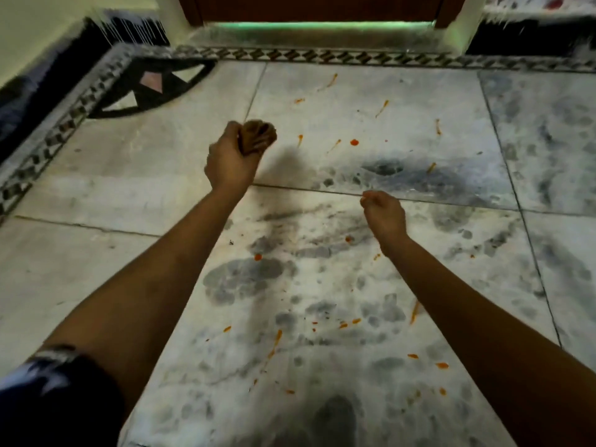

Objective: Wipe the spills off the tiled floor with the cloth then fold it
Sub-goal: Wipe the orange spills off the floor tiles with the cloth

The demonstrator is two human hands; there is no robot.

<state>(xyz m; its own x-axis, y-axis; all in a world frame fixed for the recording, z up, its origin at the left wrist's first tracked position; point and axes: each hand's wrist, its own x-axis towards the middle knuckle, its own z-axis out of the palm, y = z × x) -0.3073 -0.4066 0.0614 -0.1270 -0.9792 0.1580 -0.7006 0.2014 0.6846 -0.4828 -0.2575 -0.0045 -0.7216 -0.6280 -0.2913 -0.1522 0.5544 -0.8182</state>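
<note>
My left hand (229,159) is raised over the floor and grips a bunched brown cloth (258,137), which sticks out above the fist. My right hand (383,214) hangs lower and to the right, fingers curled, with nothing visible in it. Orange-red spills are scattered over the marbled tiled floor (403,130): a round drop (354,142) just right of the cloth, streaks (382,108) farther back, a drop (257,257) between my forearms, and several smears (442,365) near the bottom.
A patterned dark border strip (322,54) edges the floor at the back and left. Behind it is a door threshold (316,30) with a greenish glow under a brown door. Dark skirting runs along the left wall (38,85).
</note>
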